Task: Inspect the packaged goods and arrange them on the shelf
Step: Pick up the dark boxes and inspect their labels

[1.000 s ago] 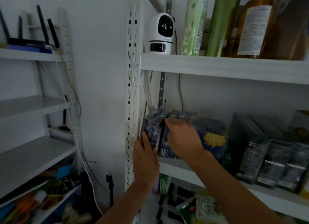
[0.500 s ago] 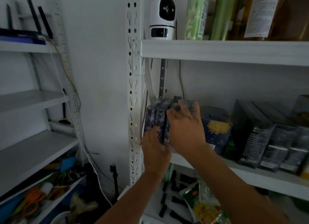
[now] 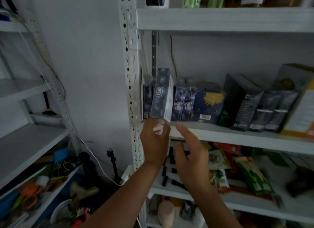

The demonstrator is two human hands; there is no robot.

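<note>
Pulled out of the row (image 3: 184,102) since a moment ago, one box (image 3: 162,95) now stands tilted before the shelf (image 3: 220,134). Its bottom end is pinched in the grip of the left hand (image 3: 154,142), likely to show its faces for inspection. Just beside, the right hand (image 3: 190,153) hangs open, holding nothing.

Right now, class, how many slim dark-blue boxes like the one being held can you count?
4: one slim dark-blue box in the left hand, one by the shelf post behind it, two standing just right. Others may hide behind the held box.
</note>
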